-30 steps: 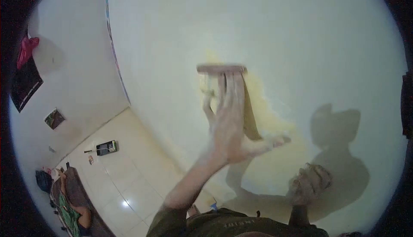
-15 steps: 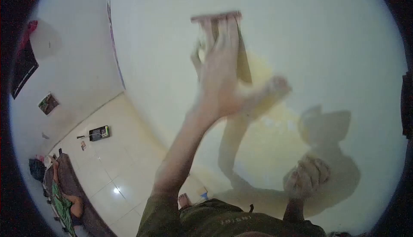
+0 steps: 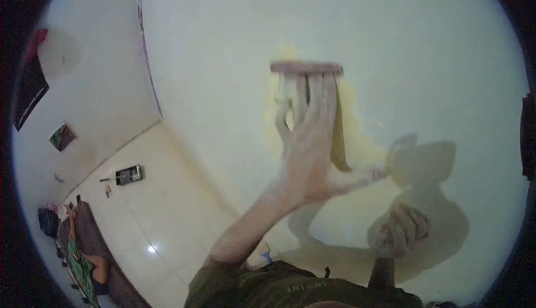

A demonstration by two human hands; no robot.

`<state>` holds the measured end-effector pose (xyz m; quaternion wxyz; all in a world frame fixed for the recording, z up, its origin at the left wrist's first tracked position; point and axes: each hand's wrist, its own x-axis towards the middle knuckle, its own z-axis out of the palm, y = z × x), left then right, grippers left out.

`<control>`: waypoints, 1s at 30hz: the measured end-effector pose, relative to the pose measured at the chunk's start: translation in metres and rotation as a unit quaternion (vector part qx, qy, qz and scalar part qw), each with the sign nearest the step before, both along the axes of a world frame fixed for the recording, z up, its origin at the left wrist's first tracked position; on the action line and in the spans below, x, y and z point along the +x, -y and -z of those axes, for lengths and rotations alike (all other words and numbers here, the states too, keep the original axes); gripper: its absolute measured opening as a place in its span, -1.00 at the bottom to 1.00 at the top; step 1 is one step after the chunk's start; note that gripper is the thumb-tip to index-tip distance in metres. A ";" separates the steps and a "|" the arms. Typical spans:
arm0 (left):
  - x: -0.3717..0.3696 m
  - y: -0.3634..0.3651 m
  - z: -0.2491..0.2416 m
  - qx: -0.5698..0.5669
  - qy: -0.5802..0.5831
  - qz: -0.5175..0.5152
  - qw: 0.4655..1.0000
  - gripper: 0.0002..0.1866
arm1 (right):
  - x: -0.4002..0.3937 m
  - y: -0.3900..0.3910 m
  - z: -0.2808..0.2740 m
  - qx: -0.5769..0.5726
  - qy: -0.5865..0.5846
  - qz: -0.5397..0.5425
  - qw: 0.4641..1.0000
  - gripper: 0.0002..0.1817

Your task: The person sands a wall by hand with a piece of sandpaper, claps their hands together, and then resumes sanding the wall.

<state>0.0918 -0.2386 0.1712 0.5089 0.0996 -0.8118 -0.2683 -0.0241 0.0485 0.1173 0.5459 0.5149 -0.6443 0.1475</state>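
Fingers stretched out, my left hand [image 3: 310, 143] presses a brown strip [image 3: 307, 68] against the pale wall [image 3: 424, 45]. The strip looks like the upper edge of a sandpaper sheet or sanding block and covers my fingertips; a darker band shows beside the fingers. The thumb points right, apart from the strip. Around the hand the wall carries a yellowish patch [image 3: 363, 132]. My right hand [image 3: 405, 230] is curled closed in front of my chest, and its palm is hidden.
At the left, a black tray [image 3: 129, 175] with a thin handled tool lies on the tiled floor [image 3: 134, 218]. A person [image 3: 84, 263] rests on a brown mat [image 3: 103, 238] in the lower left. My shadow [image 3: 430, 163] falls on the wall.
My left hand and the brown strip have slid down and to the right along the wall. The right hand stays curled in almost the same place.
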 end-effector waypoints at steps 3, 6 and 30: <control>0.001 0.020 -0.009 -0.039 0.061 -0.016 0.997 0.57 | -0.004 0.003 0.001 0.010 -0.014 -0.003 1.000 -0.90; -0.011 0.055 -0.037 -0.045 -0.033 -0.011 0.998 0.62 | -0.001 0.001 -0.006 0.025 -0.010 0.010 1.000 -0.90; -0.043 0.035 0.010 -0.082 0.056 -0.034 0.994 0.54 | -0.032 0.054 0.009 0.001 -0.007 0.009 1.000 -0.92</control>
